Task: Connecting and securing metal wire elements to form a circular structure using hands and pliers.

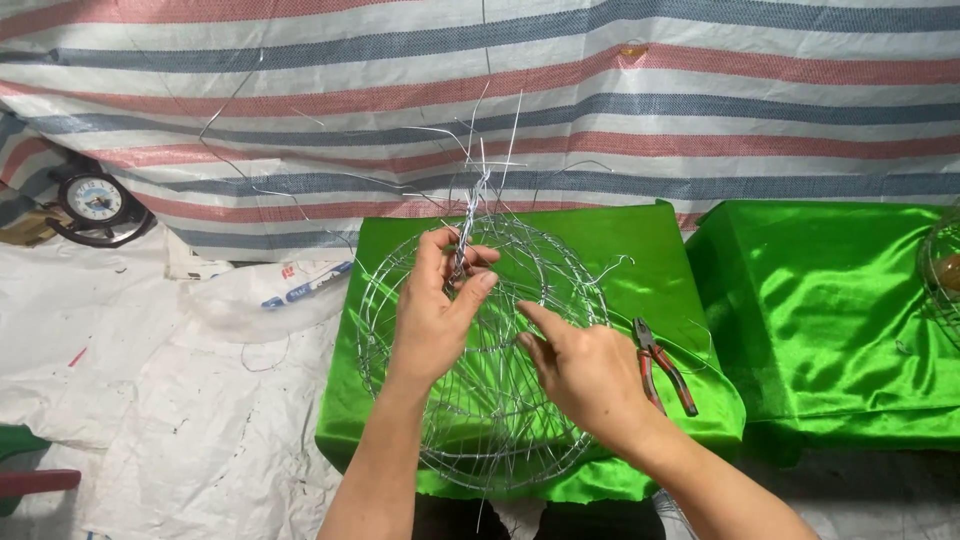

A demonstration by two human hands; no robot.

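Note:
A round wire frame (400, 270) made of thin silver wires lies on a box draped in shiny green cloth (620, 245). My left hand (437, 305) pinches a twisted bundle of wires (470, 215) that rises from the frame's top, with loose wire ends fanning upward. My right hand (580, 365) rests on the frame's right side, index finger stretched toward the left hand, holding nothing that I can see. Red-handled pliers (663, 365) lie on the green cloth just right of my right hand.
A second green-draped box (830, 300) stands to the right, with another wire object (940, 270) at the frame's edge. A striped tarp (600, 90) hangs behind. A small clock (92, 200) and a plastic bag (255, 295) sit on white sheeting at left.

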